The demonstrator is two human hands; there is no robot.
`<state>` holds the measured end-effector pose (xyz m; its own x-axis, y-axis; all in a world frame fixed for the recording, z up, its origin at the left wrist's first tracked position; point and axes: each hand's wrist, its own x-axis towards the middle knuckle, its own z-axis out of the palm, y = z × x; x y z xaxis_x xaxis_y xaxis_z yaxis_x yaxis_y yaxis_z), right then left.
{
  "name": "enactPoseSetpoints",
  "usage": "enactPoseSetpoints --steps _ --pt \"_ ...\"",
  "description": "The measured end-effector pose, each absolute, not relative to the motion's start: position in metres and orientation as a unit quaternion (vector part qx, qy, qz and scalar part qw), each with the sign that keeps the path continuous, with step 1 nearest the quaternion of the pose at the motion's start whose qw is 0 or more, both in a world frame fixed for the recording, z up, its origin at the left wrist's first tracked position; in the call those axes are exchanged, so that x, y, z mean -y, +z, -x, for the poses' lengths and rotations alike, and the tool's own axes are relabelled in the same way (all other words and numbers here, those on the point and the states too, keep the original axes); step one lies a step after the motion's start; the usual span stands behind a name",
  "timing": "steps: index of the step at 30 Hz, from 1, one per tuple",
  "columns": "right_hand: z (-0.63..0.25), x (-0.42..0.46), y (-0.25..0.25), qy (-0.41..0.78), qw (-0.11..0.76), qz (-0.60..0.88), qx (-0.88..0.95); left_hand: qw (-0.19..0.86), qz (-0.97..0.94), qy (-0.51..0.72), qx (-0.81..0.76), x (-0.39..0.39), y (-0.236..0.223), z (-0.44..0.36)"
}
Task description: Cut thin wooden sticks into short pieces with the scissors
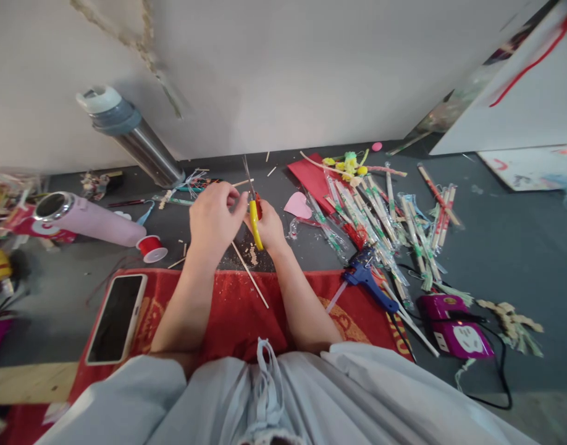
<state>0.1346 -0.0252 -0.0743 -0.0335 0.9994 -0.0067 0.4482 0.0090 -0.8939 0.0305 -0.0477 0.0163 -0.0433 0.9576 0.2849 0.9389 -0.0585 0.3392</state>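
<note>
My right hand [270,227] is closed around the scissors [255,224], which have yellow and red handles. Their narrow blades point away from me, toward the wall. Close beside them, on the left, my left hand [214,216] is closed with its thumb and fingertips together near the handles. What it pinches, if anything, is too small to make out. A thin wooden stick [250,275] slants below my hands, its upper end near my left hand. Small pale cut bits [252,254] lie on the grey table between my wrists.
A steel thermos [147,145], pink bottle [91,219], red spool [152,248] and phone [115,318] stand or lie left. On the right are wrapped sticks [371,213], a pink paper heart [298,205], a blue glue gun [369,281] and a purple power strip [454,324]. A red towel [246,327] lies in front.
</note>
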Motion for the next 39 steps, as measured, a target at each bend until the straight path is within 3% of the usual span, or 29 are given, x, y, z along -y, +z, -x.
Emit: enactPoseSetpoints --steps 5,16,39 --pt "-0.142 0.024 -0.075 0.397 0.369 0.556 0.631 -0.059 -0.724 0.250 -0.640 0.040 0.018 -0.010" --pt "-0.139 0.022 -0.087 0.350 0.370 0.521 0.685 0.032 -0.705 0.171 -0.688 0.035 0.007 -0.014" --pt "-0.139 0.022 -0.087 0.376 0.386 0.498 0.679 0.030 -0.685 0.214 -0.696 0.034 0.002 -0.019"
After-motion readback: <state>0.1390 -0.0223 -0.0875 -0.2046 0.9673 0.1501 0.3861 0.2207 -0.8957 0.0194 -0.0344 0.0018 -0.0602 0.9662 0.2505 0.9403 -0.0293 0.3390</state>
